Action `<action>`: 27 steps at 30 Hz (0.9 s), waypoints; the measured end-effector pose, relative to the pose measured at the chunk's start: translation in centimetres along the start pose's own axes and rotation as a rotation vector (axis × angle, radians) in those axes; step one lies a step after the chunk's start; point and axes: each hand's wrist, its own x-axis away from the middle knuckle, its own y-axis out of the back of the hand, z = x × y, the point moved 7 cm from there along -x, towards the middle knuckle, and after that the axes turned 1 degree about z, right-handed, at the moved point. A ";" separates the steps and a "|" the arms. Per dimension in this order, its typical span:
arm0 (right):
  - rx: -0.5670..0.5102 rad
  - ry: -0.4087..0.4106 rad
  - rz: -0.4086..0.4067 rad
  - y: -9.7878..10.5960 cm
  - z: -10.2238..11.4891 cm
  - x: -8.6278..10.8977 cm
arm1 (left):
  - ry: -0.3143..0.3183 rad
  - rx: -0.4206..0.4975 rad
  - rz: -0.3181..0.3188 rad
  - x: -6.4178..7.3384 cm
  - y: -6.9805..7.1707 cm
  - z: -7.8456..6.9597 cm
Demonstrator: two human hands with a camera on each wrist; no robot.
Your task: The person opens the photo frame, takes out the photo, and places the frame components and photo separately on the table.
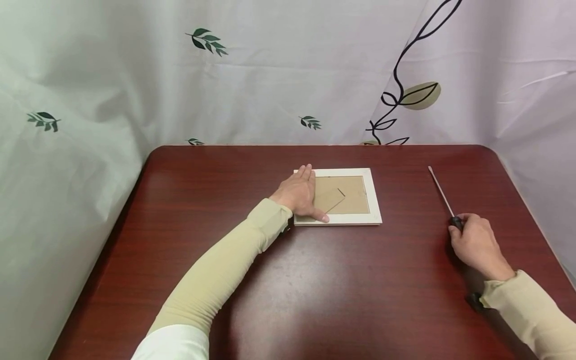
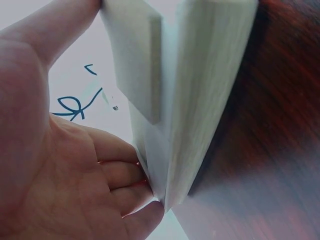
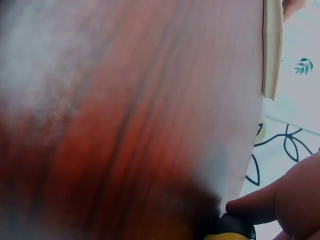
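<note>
On the table, left of the screwdriver, our picture frame lies flat, brown backing up. Left hand lies across the frame's left end, fingers straight, thumb spread, nothing gripped. Right hand has its fingers wrapped round the screwdriver handle, blade well apart from the frame. Looks like bracing: we'd load the white border, not the thin backing, leave our fingers out of the blade's line, and use the tip low and light to avoid gouging.
</note>
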 end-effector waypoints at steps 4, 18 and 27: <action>-0.002 -0.033 0.019 0.1 -0.1 0.1 | 0.002 0.011 0.002 0.1 -0.1 0.0; -0.082 0.281 -0.130 -0.8 9.4 2.2 | 0.011 -0.019 0.049 0.0 -0.2 -0.3; -0.093 0.372 0.049 -3.6 15.1 4.3 | -0.098 -0.045 0.078 0.2 0.6 -0.3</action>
